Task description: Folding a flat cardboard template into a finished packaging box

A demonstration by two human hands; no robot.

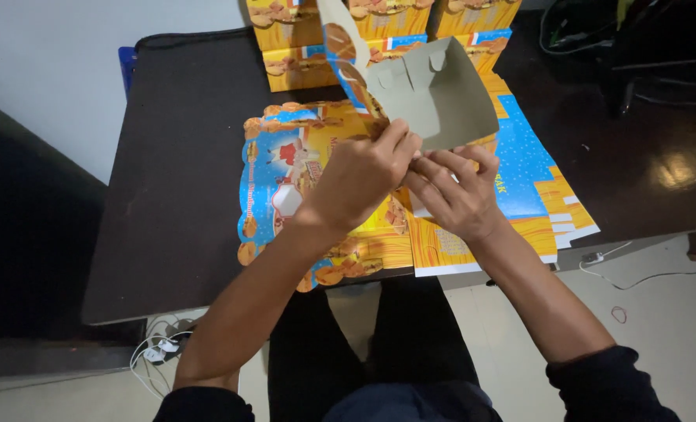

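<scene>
The half-folded carton (434,90), grey inside and printed outside, is held above the middle of the dark table (176,180). The left hand (360,180) pinches its lower edge, fingers closed on the card. The right hand (453,191) grips the same edge, fingers curled. Flat printed carton blanks (285,172) lie beneath, overhanging the near table edge. Finished yellow boxes (301,47) line the far edge. Bare tabletop lies to the left; a pale wall (66,70) stands beyond.
</scene>
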